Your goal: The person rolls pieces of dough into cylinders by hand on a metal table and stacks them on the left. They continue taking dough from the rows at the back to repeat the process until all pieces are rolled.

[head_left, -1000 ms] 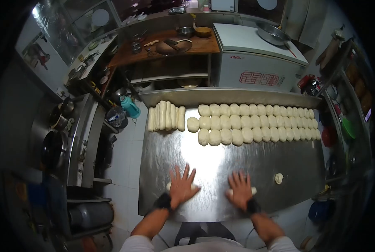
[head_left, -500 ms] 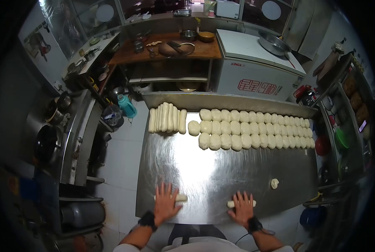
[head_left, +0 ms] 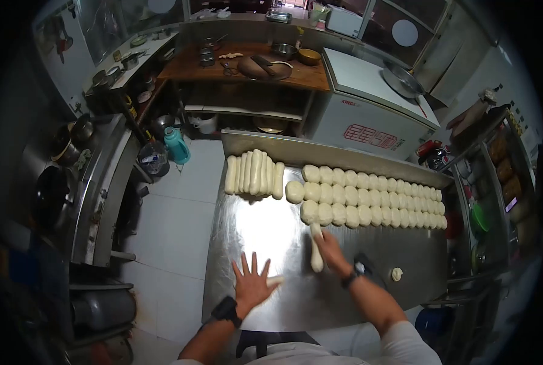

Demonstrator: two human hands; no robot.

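On the steel table, my left hand has its fingers spread over a short dough roll, whose end shows beside the thumb. My right hand grips a longer dough roll that hangs lengthwise just below the rows. Several round dough pieces lie in rows at the table's back right. A pile of long dough sticks sits at the back left. One small dough lump rests near the right side, below the rows.
A raised metal edge runs along the table's back. Beyond it stand a wooden counter and a white freezer. Stove equipment is at the left, with a turquoise flask on the floor. Shelves line the right.
My right hand has left the near edge, moved up and left, and closed on a dough roll. My left hand stays low, its fingers spread wider. The view has shifted.
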